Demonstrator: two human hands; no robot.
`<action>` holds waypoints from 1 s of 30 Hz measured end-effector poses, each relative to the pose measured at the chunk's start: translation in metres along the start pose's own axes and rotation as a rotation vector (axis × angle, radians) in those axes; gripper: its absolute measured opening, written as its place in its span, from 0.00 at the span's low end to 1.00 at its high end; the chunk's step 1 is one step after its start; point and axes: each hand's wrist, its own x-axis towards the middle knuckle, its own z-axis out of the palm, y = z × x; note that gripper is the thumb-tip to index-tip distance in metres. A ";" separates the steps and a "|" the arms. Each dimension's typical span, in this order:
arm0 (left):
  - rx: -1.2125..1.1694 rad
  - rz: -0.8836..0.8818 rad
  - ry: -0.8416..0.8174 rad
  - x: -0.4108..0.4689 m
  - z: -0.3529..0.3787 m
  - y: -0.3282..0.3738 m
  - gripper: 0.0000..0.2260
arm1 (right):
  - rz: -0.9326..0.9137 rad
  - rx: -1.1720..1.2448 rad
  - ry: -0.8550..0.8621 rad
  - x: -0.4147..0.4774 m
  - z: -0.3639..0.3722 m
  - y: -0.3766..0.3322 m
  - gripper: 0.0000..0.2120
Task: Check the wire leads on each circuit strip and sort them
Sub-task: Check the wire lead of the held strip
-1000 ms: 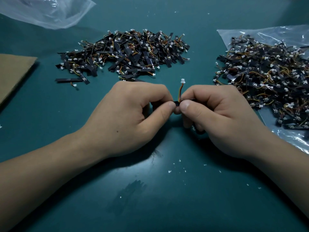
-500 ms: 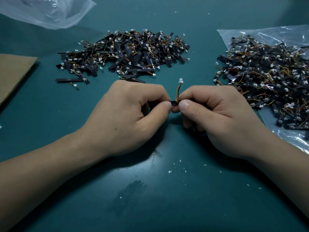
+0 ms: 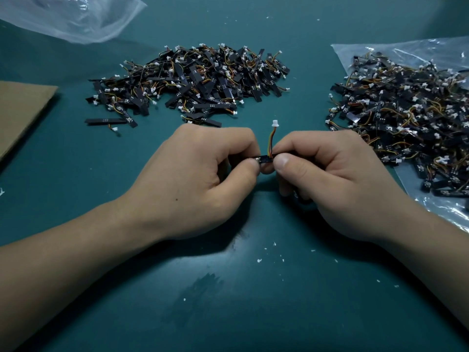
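HOLD: circuit strip [image 3: 265,158] pinched at centre, one end each, by curled fingers of left hand [image 3: 203,171] and right hand [image 3: 330,179] | LEADS: wire leads [image 3: 271,142] raised toward 12 o'clock | RISK: leads could be torn loose by over-flexing; strip could be dropped into the wrong pile [image 3: 193,82] at 11 o'clock.

Two hands [image 3: 200,171] [image 3: 330,179], piles [image 3: 193,80] [image 3: 406,115], bags [image 3: 76,19] [image 3: 431,52]; one strip [image 3: 265,158]

bare forearms; 1 small dark mole on left grip [image 3: 193,179], short-nailed right grip [image 3: 337,179]
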 end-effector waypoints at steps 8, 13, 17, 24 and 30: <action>0.047 -0.011 -0.087 0.001 -0.001 -0.001 0.09 | -0.083 -0.096 0.014 -0.002 0.000 0.000 0.10; 0.055 -0.016 -0.114 0.001 -0.002 -0.002 0.14 | -0.124 -0.164 0.010 -0.002 0.001 0.000 0.09; 0.054 -0.018 -0.122 0.002 -0.003 -0.001 0.14 | -0.119 -0.177 0.014 -0.003 0.001 0.001 0.09; 0.066 -0.023 -0.116 0.002 -0.002 0.000 0.15 | -0.113 -0.208 0.008 -0.002 0.002 0.000 0.08; 0.092 -0.014 -0.104 0.002 -0.001 -0.001 0.14 | -0.077 -0.147 -0.035 -0.003 0.000 -0.001 0.08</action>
